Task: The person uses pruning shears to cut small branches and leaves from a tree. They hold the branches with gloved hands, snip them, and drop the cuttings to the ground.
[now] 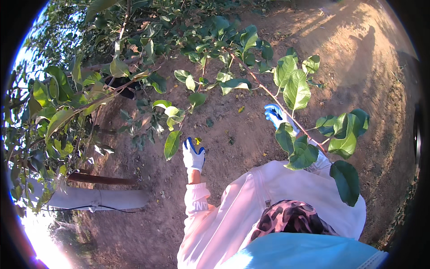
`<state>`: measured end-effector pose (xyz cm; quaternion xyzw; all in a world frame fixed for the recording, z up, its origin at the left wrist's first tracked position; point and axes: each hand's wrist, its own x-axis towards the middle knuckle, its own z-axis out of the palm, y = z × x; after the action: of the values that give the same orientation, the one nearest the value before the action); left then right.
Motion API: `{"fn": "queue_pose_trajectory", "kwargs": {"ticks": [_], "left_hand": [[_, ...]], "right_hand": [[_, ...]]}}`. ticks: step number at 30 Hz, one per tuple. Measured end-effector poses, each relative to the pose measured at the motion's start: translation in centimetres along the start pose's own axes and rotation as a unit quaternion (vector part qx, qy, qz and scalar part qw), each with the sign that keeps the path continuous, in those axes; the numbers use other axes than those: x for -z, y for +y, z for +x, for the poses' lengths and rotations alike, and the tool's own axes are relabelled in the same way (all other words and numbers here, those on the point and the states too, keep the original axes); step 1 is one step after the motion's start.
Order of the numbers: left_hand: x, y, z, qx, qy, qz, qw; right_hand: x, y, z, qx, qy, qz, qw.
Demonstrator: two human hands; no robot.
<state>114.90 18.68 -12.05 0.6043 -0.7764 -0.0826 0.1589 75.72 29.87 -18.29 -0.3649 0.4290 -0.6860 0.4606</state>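
My left hand (pixel 194 155), in a white glove with blue palm and fingertips, is held over bare soil with thumb and fingers apart and nothing between them. A leafy twig (pixel 181 124) hangs just above and beside its fingertips. Farther right, my right hand (pixel 277 116) wears the same kind of glove, its fingers curled. A long reddish tree branch (pixel 268 92) with broad green leaves crosses in front of its wrist and forearm. Whether the right hand holds anything cannot be told.
Dense foliage (pixel 60 90) fills the upper left. A pale post (pixel 100 198) with a dark cable (pixel 116 209) and a brown trunk or pole (pixel 100 179) stand at the lower left. Fallen yellow leaves dot the brown ground (pixel 228 134). A shadow lies at the upper right.
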Motion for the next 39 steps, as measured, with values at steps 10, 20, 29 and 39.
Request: {"fn": "queue_pose_trajectory", "kwargs": {"ticks": [10,20,29,39], "left_hand": [[0.0,-0.4,-9.7,0.050,0.089,-0.074,0.992],[4.6,-3.6,-17.4,0.122,0.195,-0.129,0.965],[10.0,-10.1,-24.9,0.139,0.260,-0.162,0.942],[11.8,-22.6,-38.0,0.263,0.349,-0.323,0.839]], "right_hand": [[-7.3,-1.6,-3.4,-0.067,-0.065,-0.158,0.983],[-13.0,1.9,-6.0,0.010,-0.277,-0.334,0.901],[-23.8,3.7,-9.0,-0.064,-0.361,-0.308,0.878],[-48.3,0.7,-14.5,0.184,-0.484,-0.213,0.829]]}}
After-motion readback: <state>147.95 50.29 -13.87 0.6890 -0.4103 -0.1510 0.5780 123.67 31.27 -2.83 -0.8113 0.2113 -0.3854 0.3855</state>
